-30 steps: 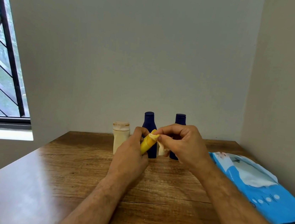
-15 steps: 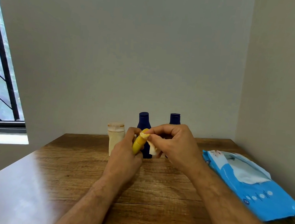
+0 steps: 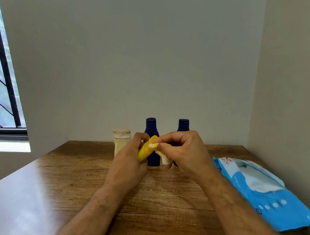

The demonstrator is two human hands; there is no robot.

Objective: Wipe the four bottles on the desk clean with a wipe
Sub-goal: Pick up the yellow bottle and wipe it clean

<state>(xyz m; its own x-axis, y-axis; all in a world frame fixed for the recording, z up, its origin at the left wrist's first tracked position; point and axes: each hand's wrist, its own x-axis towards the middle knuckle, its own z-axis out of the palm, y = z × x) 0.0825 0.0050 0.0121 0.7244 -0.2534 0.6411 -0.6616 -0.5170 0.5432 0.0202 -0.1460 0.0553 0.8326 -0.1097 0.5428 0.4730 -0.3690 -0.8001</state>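
Head view: four bottles, yellow bottle (image 3: pixel 147 149) gripped by left hand (image 3: pixel 127 164), wipe (image 3: pixel 162 155) pinched by right hand (image 3: pixel 182 152).

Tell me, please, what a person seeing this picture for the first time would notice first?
First, the two hands at the centre: the left hand grips a tilted yellow bottle while the right hand presses a white wipe on its top. Behind them, by the wall, stand a cream bottle and two dark blue bottles. A blue wipes pack lies at right on the wooden desk.

Three bottles stand at the back of the wooden table (image 3: pixel 159 205): a cream plastic bottle (image 3: pixel 120 140) leftmost, two dark blue bottles (image 3: pixel 151 128) (image 3: pixel 183 124) to its right; a blue wipes packet (image 3: pixel 269 197) lies far right.
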